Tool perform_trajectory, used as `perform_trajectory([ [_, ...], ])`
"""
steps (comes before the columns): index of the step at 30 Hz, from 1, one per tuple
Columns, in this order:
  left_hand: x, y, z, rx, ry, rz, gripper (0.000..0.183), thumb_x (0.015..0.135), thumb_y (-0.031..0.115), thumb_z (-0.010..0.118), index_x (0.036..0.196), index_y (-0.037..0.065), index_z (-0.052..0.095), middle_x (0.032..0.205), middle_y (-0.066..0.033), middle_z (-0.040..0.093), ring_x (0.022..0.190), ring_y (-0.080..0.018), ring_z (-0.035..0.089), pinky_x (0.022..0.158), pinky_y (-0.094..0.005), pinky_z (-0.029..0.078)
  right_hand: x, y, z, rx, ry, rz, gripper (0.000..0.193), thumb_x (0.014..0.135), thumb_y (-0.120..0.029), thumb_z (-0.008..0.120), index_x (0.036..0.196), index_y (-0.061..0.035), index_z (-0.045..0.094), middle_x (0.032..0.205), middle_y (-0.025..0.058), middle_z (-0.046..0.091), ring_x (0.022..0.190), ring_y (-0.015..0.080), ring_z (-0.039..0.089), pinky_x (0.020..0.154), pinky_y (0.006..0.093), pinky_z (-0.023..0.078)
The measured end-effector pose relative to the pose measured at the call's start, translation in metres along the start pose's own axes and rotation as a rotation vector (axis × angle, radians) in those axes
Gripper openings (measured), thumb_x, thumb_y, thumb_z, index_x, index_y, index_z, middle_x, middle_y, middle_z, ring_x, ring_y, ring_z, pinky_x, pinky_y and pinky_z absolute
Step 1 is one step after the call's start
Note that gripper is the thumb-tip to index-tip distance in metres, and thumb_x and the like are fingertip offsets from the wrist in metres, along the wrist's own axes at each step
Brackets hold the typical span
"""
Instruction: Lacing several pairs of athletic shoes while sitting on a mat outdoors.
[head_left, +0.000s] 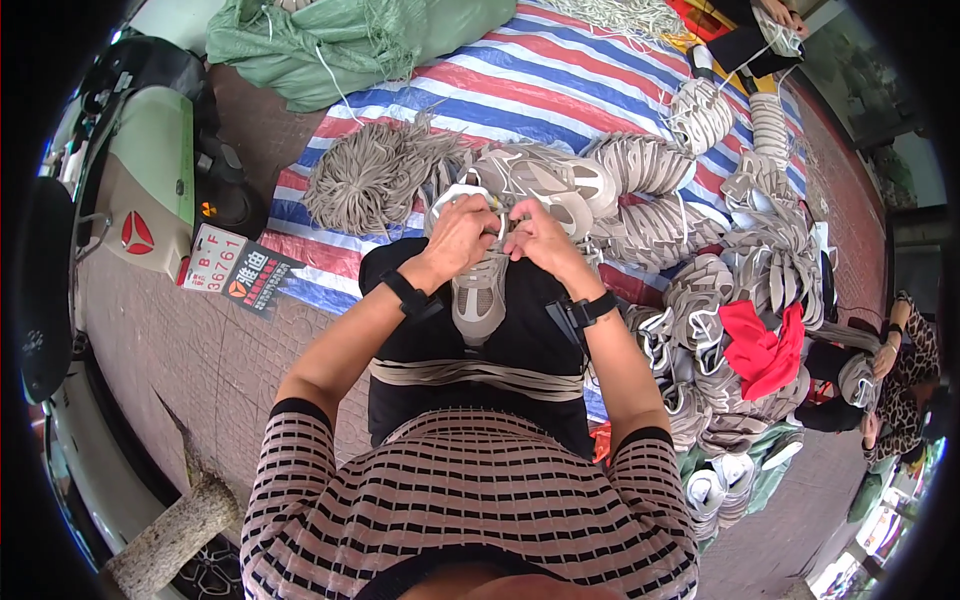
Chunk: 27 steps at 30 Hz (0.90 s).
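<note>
A grey-beige sneaker upper [480, 295] lies across my lap, its toe toward me. My left hand [463, 235] is closed at the upper's lace opening, fingers pinched on a pale shoelace. Just beside it, my right hand [540, 238] is also closed, thumb and fingertips pinching at the same lacing. The lace between the fingertips is mostly hidden by them. Several flat beige laces [475, 373] lie across my black-covered lap. A large bundle of beige laces [365, 180] rests beyond my left hand.
More sneaker uppers [640, 165] lie stacked in rows on the striped sheet [540, 70], and others heap at right under a red cloth [760, 345]. A green sack [330, 45] sits far left, near a parked scooter [150, 190]. Other people's hands [885, 360] work at the right.
</note>
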<state>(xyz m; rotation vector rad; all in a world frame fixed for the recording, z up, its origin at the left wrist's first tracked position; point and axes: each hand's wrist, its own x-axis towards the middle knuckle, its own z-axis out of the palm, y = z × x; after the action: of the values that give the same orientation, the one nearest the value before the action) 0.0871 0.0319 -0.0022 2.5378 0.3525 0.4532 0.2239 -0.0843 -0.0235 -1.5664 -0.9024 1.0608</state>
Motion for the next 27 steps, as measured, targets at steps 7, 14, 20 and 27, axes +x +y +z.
perform_trajectory([
  [7,0.015,-0.014,-0.006,-0.088,-0.113,0.017,0.009,0.064,0.002,0.064,0.071,0.003,0.059,0.079,-0.0081,0.054,0.085,-0.0289,0.054,0.074,-0.0412,0.042,0.006,-0.006,-0.014,0.209,-0.19,0.087,0.02,0.083,-0.002,0.056,0.098,-0.0002,0.042,0.075,0.0126,0.06,0.067,0.0182,0.06,0.062,0.0285,0.048],
  [14,0.004,-0.022,-0.072,0.143,0.077,0.193,0.011,0.065,0.002,0.062,0.069,0.007,0.053,0.077,-0.0085,0.049,0.076,-0.03,0.052,0.067,-0.0405,0.04,-0.016,-0.002,-0.017,-0.289,0.133,-0.184,0.024,0.083,-0.009,0.062,0.104,-0.0029,0.054,0.086,0.0077,0.064,0.075,0.0155,0.062,0.07,0.029,0.048],
  [20,-0.063,-0.076,-0.206,0.223,0.672,-0.09,0.012,0.069,-0.003,0.061,0.071,0.002,0.05,0.07,-0.0061,0.043,0.059,-0.0172,0.045,0.053,-0.0286,0.039,-0.029,-0.009,-0.005,-0.36,0.176,-0.307,0.018,0.078,-0.005,0.064,0.096,-0.0052,0.06,0.086,0.0069,0.064,0.072,0.0182,0.062,0.068,0.0307,0.049],
  [27,-0.088,-0.059,-0.205,0.275,0.871,-0.181,0.01,0.074,0.0,0.062,0.076,-0.002,0.052,0.083,-0.0085,0.05,0.071,-0.0171,0.052,0.063,-0.0268,0.045,-0.023,-0.026,0.014,-0.485,0.25,-0.385,0.013,0.078,-0.003,0.063,0.091,-0.0048,0.06,0.083,0.0095,0.064,0.069,0.0246,0.063,0.064,0.0341,0.049],
])
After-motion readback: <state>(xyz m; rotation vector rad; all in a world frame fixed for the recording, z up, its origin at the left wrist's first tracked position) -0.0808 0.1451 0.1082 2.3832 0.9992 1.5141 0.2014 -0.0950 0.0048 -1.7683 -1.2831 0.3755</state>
